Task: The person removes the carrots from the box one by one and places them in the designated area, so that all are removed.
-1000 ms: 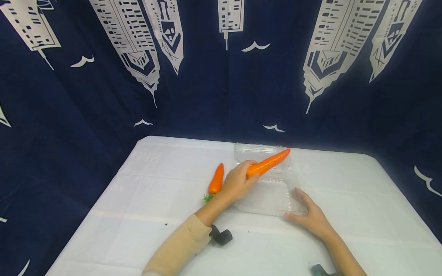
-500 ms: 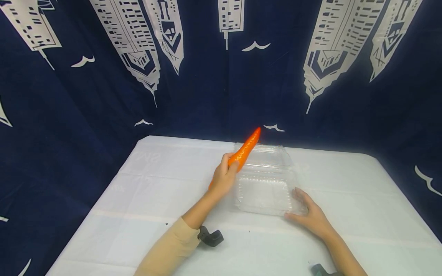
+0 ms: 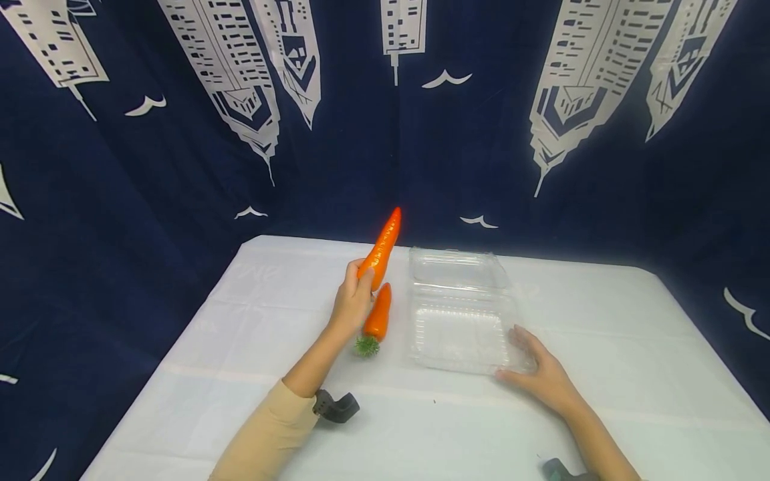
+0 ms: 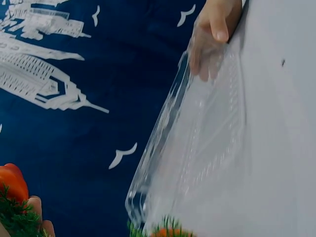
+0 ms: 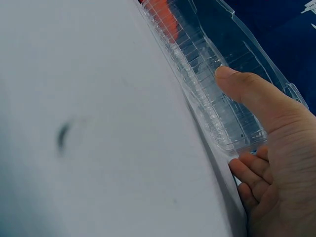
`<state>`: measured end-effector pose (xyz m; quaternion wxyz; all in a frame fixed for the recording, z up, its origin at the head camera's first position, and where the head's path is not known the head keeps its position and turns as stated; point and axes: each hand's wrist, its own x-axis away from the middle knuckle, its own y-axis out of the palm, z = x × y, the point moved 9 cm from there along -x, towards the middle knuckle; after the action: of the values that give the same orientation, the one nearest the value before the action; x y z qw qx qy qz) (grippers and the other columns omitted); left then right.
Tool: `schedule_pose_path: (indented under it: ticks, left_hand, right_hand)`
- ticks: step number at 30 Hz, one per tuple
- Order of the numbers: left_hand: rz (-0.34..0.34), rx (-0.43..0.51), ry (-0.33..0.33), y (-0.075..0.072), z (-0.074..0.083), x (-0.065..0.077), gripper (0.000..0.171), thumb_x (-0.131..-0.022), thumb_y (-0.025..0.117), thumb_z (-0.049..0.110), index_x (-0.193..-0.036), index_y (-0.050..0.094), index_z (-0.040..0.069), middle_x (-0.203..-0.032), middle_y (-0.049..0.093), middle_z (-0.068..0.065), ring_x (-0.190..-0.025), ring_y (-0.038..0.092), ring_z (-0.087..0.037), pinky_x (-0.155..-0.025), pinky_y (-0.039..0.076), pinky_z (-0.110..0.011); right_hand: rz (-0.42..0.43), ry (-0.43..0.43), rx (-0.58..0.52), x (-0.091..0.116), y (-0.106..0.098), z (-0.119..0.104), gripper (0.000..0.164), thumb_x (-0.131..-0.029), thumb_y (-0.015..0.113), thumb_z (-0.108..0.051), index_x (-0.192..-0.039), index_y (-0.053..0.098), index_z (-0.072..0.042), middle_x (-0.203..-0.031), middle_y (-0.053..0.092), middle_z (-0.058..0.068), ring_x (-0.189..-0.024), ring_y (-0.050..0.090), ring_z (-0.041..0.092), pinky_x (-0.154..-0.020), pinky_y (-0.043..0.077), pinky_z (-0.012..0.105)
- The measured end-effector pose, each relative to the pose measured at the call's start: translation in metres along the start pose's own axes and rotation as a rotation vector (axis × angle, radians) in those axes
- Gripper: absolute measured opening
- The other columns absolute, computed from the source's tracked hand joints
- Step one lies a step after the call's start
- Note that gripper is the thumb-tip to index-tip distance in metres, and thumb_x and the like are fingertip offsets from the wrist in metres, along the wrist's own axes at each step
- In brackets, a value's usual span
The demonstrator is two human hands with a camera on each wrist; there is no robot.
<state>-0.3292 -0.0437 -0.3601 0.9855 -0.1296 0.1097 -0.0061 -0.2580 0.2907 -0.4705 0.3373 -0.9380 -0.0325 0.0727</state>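
Note:
My left hand (image 3: pixel 351 304) grips an orange carrot (image 3: pixel 385 244) near its thick end, tip pointing up and away. In the left wrist view, green leaves (image 4: pixel 17 217) show beside the fingers at the held carrot's top. A second carrot (image 3: pixel 379 317) with a green tuft lies on the table, just right of that hand. Further right stands a clear plastic clamshell container (image 3: pixel 460 334), its lid (image 3: pixel 457 268) folded back away from me. My right hand (image 3: pixel 547 381) holds the container's near right corner, thumb at the front and fingers along the side.
A white-covered table (image 3: pixel 240 374) lies under everything. Behind it hangs a dark blue cloth (image 3: pixel 337 180) printed with white buildings and birds. A black wrist device (image 3: pixel 337 407) is on the left forearm, and another (image 3: pixel 562 471) is on the right.
My left hand has carried the carrot leftward from over the container to above the table, turning its tip more upright. The lying carrot shows fully again. My right hand and the container stay put.

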Motion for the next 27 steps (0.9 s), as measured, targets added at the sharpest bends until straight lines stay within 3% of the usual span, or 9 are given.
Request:
schedule_pose_path:
  ticks: [10,19,27]
  left_hand:
    - [0.074,-0.019,-0.051,-0.035,-0.017,-0.001,0.034,-0.097,0.036,0.036,-0.123,0.042,0.016,-0.104,0.054,-0.007,-0.078,0.051,-0.024,-0.069,0.044,-0.032]
    - [0.149,-0.171,-0.044,-0.069,-0.031,0.012,0.039,-0.098,0.035,0.040,-0.127,0.040,0.014,-0.103,0.056,-0.013,-0.079,0.054,-0.029,-0.065,0.044,-0.032]
    - [0.167,-0.269,-0.098,-0.092,-0.049,0.017,0.043,-0.098,0.033,0.042,-0.128,0.039,0.012,-0.108,0.056,-0.014,-0.083,0.053,-0.029,-0.069,0.043,-0.035]
  right_hand:
    - [-0.006,0.002,-0.015,0.002,-0.001,-0.004,0.092,-0.074,0.076,-0.037,-0.145,0.025,-0.009,-0.141,0.035,0.021,-0.129,0.027,0.043,-0.099,0.022,0.061]
    - [-0.014,0.017,-0.022,0.002,-0.001,-0.005,0.093,-0.073,0.076,-0.037,-0.145,0.023,-0.010,-0.142,0.033,0.021,-0.130,0.025,0.043,-0.099,0.021,0.061]
    - [-0.004,-0.002,-0.023,0.002,-0.001,-0.005,0.092,-0.073,0.077,-0.036,-0.145,0.025,-0.009,-0.141,0.035,0.020,-0.129,0.027,0.043,-0.099,0.022,0.060]
